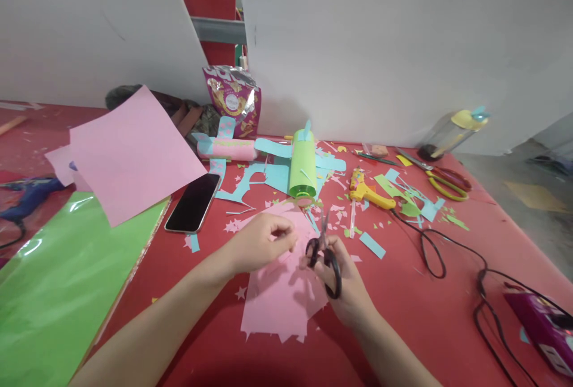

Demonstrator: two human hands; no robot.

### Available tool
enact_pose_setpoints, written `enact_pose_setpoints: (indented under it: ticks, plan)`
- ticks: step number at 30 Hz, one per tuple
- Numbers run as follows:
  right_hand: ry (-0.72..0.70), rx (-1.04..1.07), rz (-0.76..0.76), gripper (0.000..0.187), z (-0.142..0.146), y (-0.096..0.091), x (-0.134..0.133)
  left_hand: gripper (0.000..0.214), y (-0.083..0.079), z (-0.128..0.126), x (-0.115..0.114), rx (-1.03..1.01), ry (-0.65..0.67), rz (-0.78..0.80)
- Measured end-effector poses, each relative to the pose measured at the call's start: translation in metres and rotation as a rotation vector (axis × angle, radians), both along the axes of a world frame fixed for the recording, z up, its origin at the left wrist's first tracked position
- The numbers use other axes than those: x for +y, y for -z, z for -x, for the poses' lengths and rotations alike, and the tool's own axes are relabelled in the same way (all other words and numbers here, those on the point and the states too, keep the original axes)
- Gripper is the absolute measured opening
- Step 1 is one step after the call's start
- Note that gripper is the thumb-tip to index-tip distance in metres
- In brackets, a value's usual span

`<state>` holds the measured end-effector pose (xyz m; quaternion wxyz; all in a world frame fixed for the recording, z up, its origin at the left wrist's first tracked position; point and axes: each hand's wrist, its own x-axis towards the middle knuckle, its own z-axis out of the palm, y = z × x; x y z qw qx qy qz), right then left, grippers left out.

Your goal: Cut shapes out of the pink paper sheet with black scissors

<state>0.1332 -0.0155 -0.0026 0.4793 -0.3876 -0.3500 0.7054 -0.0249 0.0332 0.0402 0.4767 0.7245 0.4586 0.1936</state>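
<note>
Clamping black-handled metal scissors in the right hand
The left hand is hovering over pink paper sheets inside the red surface's edges; I cannot tell its grip.

Room lies just left of the glue-gun cord, toward the near edge of the counter. Scissors and a green tube obstruct the far edge's middle.

Black-handled scissors, tips pointing away, are held near pink paper with jagged near edge.
</note>
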Motion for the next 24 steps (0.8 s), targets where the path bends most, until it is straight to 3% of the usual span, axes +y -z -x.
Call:
enact_pose_setpoints:
  ticks: [4, 8, 17, 24]
  plan:
    - [0.118, -0.052, 0.005, 0.036, -0.001, 0.001, 0.000, 0.030, 0.006, -0.004, -0.004, 0.050, 0.238, 0.049]
    - [0.101, -0.073, -0.009, 0.033, -0.001, 0.001, -0.001, 0.031, 0.011, -0.006, -0.008, 0.053, 0.317, 0.032]
    - [0.038, -0.093, -0.032, 0.033, -0.001, 0.000, -0.002, 0.029, 0.009, -0.005, -0.008, 0.050, 0.349, 0.048]
    - [0.175, -0.130, -0.012, 0.037, 0.001, 0.000, 0.000, 0.031, 0.012, -0.007, -0.008, 0.068, 0.285, 0.015]
